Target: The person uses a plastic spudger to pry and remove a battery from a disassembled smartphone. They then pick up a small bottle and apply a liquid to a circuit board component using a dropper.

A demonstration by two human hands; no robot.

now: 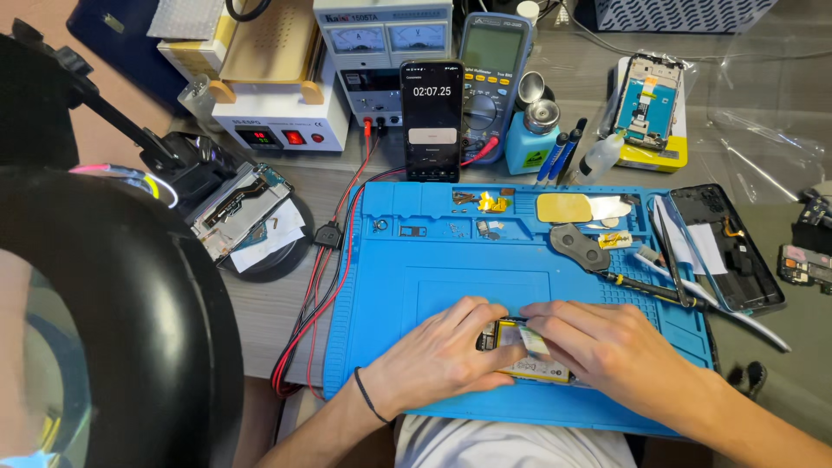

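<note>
Both hands are closed down over one opened phone (530, 354) at the near middle of the blue mat (407, 286). Left hand (446, 354) lies flat-curled on the phone's left end, fingers bent over the edge, pinning it rather than lifting it. Right hand (607, 347) covers the right end, with fingertips pressed on a pale strip at the phone's top edge; whether they pinch that strip or only press on it cannot be told.

Phone lies flat, back off, its yellowish battery face showing between the hands. Long axis runs left to right across the mat, roughly parallel to the near edge. Which end is the top is hidden by the hands.

Placement notes: the phone sits on the mat's plain lower field, likely so that loose parts stay in the ribbed trays above. A grey pry tool (579, 246) and a screwdriver (646, 286) lie just beyond the right hand, near but not touching it. A second phone (432, 117) stands upright behind the mat, its screen facing the person.
</note>
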